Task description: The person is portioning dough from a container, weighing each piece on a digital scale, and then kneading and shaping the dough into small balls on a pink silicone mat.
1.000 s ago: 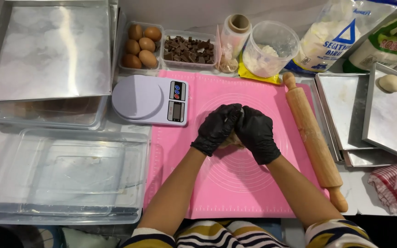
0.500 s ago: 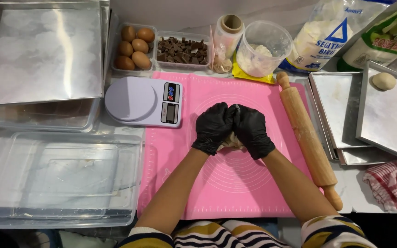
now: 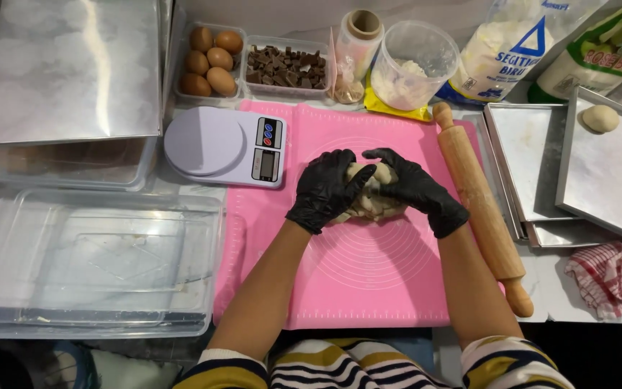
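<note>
A lump of pale dough lies on a pink silicone mat. Both my hands wear black gloves. My left hand grips the dough's left side, fingers curled over its top. My right hand holds the right side, fingertips touching the left hand's. The hands cover much of the dough.
A wooden rolling pin lies along the mat's right edge. A digital scale sits at the mat's upper left. Eggs, chocolate pieces, a flour tub, metal trays with a dough ball, clear plastic containers, and a striped cloth surround it.
The hands have opened a little over the dough, which shows more between them. The camera view has shifted slightly.
</note>
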